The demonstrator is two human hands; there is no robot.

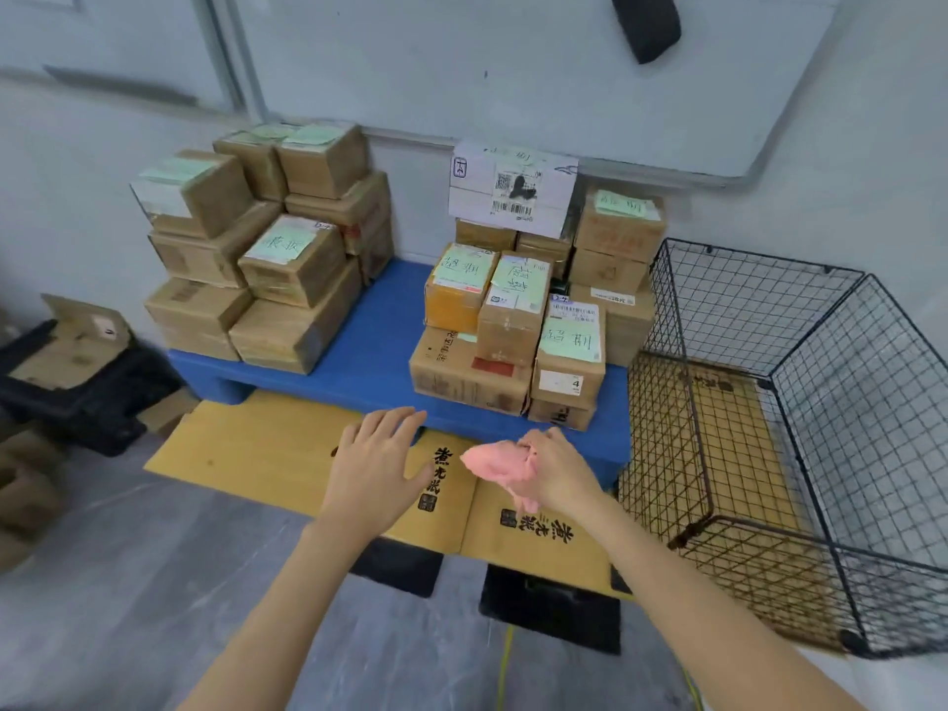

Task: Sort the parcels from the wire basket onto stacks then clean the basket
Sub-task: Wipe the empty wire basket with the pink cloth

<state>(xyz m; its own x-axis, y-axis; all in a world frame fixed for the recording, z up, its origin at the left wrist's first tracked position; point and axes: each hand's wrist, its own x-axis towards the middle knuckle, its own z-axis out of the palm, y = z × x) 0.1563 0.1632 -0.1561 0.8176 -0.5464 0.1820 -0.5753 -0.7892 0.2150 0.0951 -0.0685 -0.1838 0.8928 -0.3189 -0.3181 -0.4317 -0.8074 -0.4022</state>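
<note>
Wire basket [872,377] stands just right of your right grip [561,474], which clenches a pink cloth [500,467]; your left grip [377,464] hangs released beside it. Loose folds may catch on the basket as you wipe, dragging it askew.

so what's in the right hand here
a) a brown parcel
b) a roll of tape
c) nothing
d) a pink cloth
d, the right hand grips a crumpled pink cloth, while the left hand is spread open and holds nothing.
</note>
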